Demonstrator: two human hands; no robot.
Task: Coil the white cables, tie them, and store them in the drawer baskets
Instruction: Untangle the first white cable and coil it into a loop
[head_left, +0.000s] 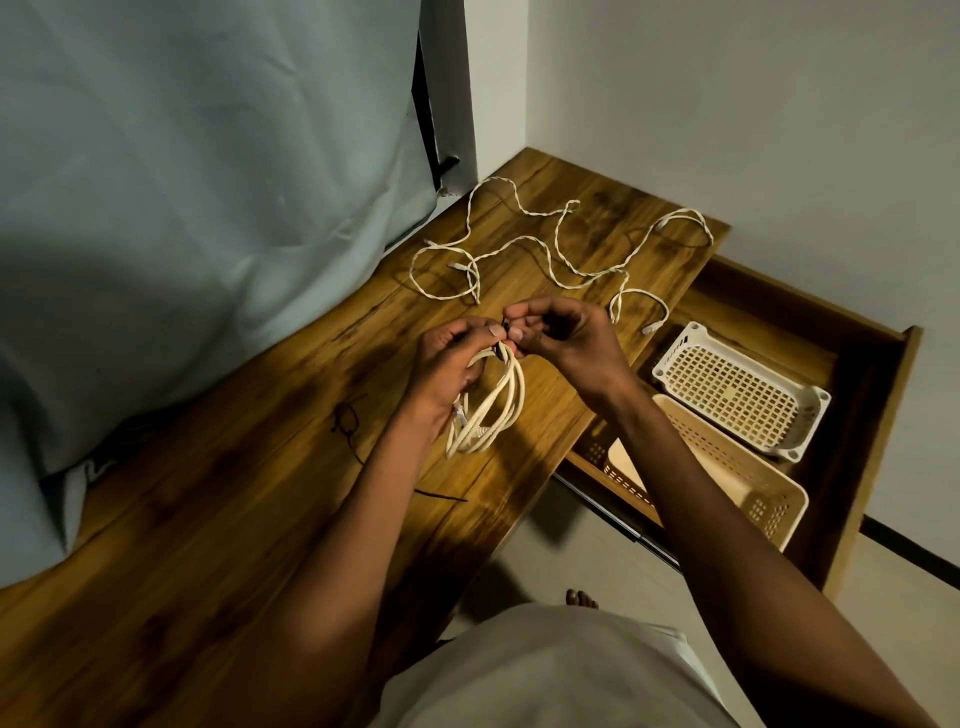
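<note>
A person stands at a wooden counter (218, 509) and looks down at both hands, raised just above its middle. The left hand (447, 364) curls around the top of a coiled white cable (493, 410), whose loops hang down below the palm. The right hand (561, 332) meets it from the right, fingertips pinching a thin black tie (503, 343) at the top of the coil.

On the far part of the counter, loose white cables (540, 244) lie spread in wavy lines and small loops, well apart from the hands. Two more black ties (347, 420) lie on the counter to the near left of the coil.

To the right, an open drawer (878, 415) holds two perforated baskets: a white basket (737, 389) farther back and a beige basket (727, 467) nearer. A pale cloth (182, 182) hangs along the left.
</note>
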